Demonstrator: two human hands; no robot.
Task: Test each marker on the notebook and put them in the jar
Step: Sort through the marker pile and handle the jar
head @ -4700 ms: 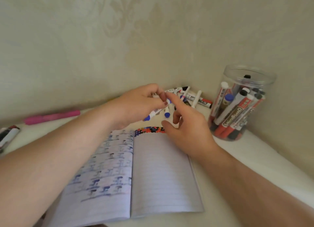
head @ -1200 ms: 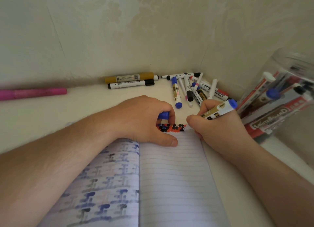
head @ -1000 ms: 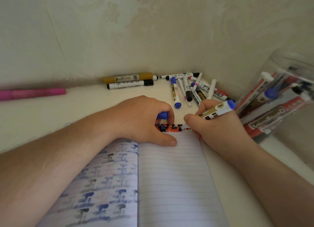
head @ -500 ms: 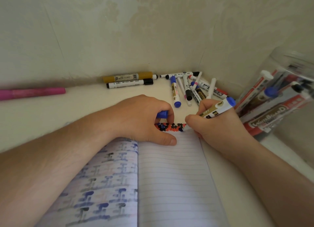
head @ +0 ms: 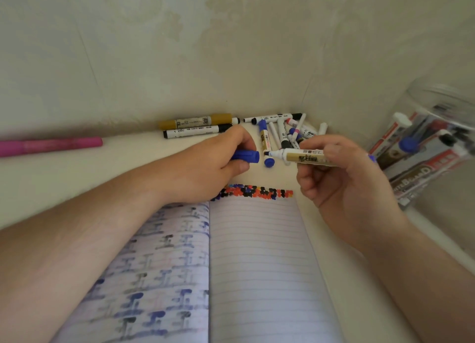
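An open lined notebook (head: 257,260) lies on the white table, with a band of red, blue and black dots (head: 257,191) along the top of its right page. My right hand (head: 341,178) grips an uncapped white and gold marker (head: 303,157) held level above the notebook's top edge, its blue tip pointing left. My left hand (head: 205,167) holds the blue cap (head: 245,155), whose open end faces the tip a short gap away. A clear jar (head: 437,147) with several markers inside stands at the right.
Several loose markers (head: 282,131) lie piled in the corner behind my hands. A gold marker (head: 195,121) and a black-capped white marker (head: 195,131) lie along the wall. A pink marker (head: 51,146) lies at the far left. Walls close the table at the back and right.
My right hand lifted the marker off the page and turned it level, tip to the left. My left hand rose from the notebook with the blue cap and brought it close to the tip.
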